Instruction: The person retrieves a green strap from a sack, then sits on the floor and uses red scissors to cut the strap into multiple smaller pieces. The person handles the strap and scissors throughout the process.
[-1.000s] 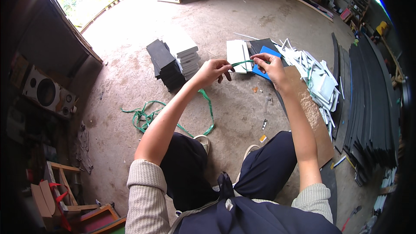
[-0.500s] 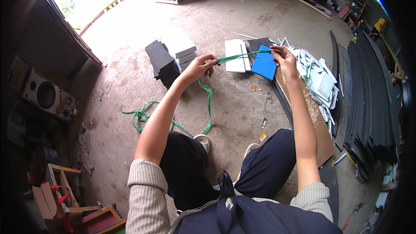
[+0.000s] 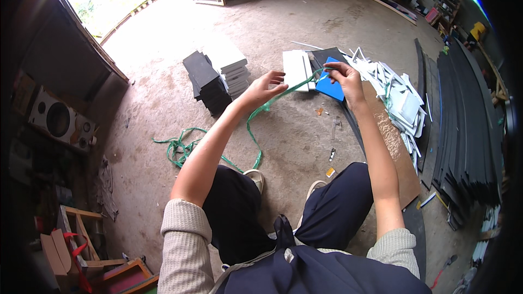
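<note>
Green plastic twine [image 3: 297, 88] runs slackly from my right hand [image 3: 344, 80] down past my left hand [image 3: 265, 89]. My right fingers are pinched closed on its end, above a blue panel [image 3: 330, 88]. The left hand is raised with its fingers stretched and apart. The twine passes just beside and below them, seemingly not gripped. From there it drops to the floor and leads to a loose tangle [image 3: 177, 149] left of my knees.
Ahead stand stacks of black boards [image 3: 204, 79] and white boards [image 3: 235, 73]. White panels [image 3: 297, 68] lie beside the blue one. At right are a heap of white offcuts [image 3: 403, 103], a brown board [image 3: 395, 147] and long black strips [image 3: 466, 130]. A speaker [image 3: 60, 120] stands left.
My left hand has let go of the twine and its fingers have spread. My right hand has moved slightly left and down, and the stretch between the hands has gone slack.
</note>
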A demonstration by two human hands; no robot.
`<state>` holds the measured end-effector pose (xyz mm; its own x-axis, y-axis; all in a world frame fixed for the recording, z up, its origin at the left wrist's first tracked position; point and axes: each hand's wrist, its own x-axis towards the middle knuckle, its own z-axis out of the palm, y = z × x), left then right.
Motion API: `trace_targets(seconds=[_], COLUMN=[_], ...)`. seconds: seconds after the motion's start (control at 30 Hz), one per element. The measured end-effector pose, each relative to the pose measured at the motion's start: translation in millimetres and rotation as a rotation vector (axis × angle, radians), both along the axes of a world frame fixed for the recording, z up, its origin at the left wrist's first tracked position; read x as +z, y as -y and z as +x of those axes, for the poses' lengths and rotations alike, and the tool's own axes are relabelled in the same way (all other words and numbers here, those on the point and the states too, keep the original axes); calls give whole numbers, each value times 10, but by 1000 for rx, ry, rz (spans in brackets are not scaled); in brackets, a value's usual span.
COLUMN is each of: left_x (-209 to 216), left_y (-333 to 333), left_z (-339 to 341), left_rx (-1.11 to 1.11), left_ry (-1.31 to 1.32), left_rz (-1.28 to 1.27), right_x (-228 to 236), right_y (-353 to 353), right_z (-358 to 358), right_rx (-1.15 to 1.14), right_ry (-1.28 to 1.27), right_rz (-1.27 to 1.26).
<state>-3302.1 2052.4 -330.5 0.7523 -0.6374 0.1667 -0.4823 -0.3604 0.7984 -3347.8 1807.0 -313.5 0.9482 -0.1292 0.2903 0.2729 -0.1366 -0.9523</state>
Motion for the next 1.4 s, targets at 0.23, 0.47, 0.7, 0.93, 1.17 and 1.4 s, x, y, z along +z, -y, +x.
trace_targets(seconds=[0.23, 0.47, 0.7, 0.93, 1.17, 1.4], left_x=[97, 30, 78, -21, 63, 87], left_y=[412, 296, 249, 359, 395, 357], left_z=[-200, -39, -28, -90, -190, -208], left_rx=[-106, -29, 54, 107, -20, 49], left_ry=[-523, -438, -247, 153, 128, 46], left_rz=[-233, -225, -96, -4, 26, -2], right_x=[-99, 10, 80, -5, -75, -60], right_y=[-365, -241, -217, -345, -304, -195], right_z=[8, -31, -124, -119, -54, -54], right_rx=[127, 137, 44, 190, 125, -36], right_ry=[-18, 7, 163, 173, 38, 79], right_rz=[-110, -296, -431, -357, -206, -359])
